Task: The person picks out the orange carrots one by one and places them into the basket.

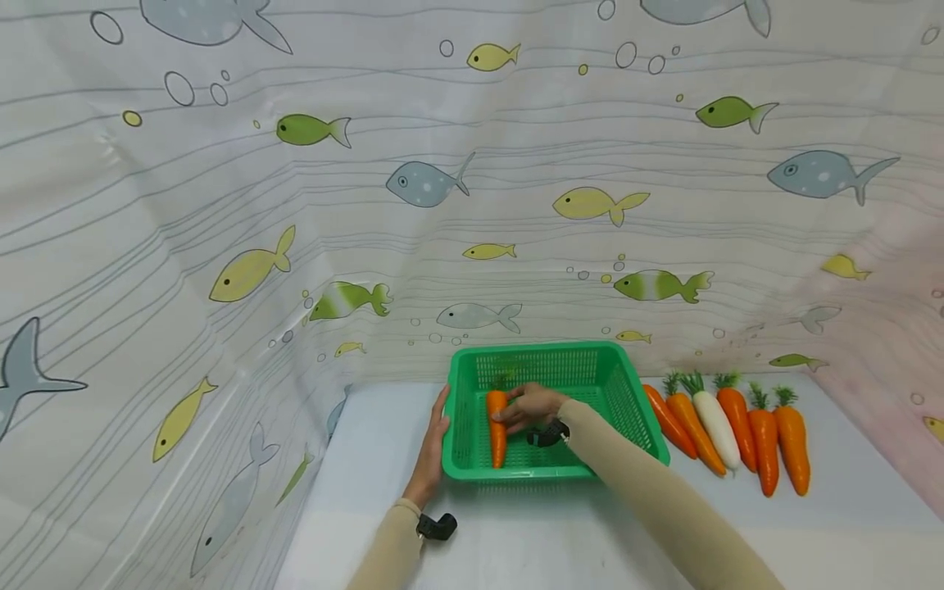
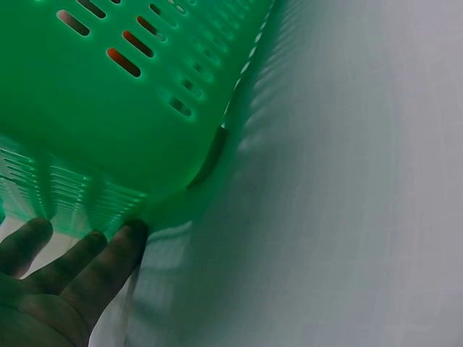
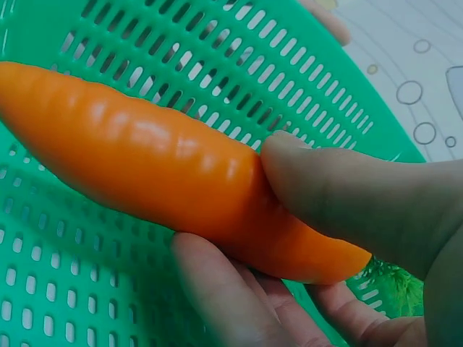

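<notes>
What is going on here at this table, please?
A person's right hand holds an orange carrot inside a green basket, the thumb on one side and fingers on the other. The left hand touches the basket's left side with straight fingers. To the right of the basket, five more carrots and one white radish lie side by side on the table. I cannot tell if the held carrot rests on the basket's bottom.

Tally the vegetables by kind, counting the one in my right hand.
Carrots: 6 (1 in the right hand, 5 to the right of the basket)
White radish: 1
Total: 7
</notes>
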`<state>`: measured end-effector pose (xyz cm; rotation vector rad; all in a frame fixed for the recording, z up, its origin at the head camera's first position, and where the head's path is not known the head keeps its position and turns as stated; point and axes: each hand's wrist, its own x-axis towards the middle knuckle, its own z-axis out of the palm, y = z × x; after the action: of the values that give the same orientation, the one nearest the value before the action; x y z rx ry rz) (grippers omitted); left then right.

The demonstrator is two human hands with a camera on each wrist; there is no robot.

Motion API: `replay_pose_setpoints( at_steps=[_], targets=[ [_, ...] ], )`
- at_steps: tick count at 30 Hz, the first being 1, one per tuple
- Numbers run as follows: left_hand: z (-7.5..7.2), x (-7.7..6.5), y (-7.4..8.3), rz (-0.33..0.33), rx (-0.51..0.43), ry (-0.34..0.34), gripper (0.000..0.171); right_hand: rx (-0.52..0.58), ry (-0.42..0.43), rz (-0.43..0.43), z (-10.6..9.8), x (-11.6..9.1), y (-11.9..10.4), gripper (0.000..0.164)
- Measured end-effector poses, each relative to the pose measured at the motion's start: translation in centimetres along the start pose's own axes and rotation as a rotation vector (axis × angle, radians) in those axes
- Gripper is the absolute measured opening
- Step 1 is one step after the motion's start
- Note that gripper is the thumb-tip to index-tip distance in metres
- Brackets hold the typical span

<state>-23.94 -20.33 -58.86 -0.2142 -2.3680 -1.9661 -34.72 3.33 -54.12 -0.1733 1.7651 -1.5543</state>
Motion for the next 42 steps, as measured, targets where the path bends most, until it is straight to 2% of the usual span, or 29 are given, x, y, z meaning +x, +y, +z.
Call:
replay_pose_setpoints(
  at_steps=[7, 21, 31, 42],
  targets=[
    [0.1, -0.2, 0.0, 0.003, -0.001, -0.008, 0.056, 0.009, 0.003, -0.014, 0.3, 0.3, 0.5, 0.073],
    [-0.3, 0.1, 0.0, 0.036, 0.002, 0.01, 0.055, -0.13, 0.059, -0.033, 1.7, -0.9, -1.3, 0.073],
    [0.3, -0.2, -0.4, 0.005, -0.015, -0.006, 0.056, -0.171, 0.11, -0.039, 1.9, -0.9, -0.4, 0.068],
    [0.1, 0.0, -0.2, 0.03, -0.006, -0.002, 0.055, -0.219, 0.134, -0.031, 2.4, -0.5, -1.0, 0.066]
  ],
)
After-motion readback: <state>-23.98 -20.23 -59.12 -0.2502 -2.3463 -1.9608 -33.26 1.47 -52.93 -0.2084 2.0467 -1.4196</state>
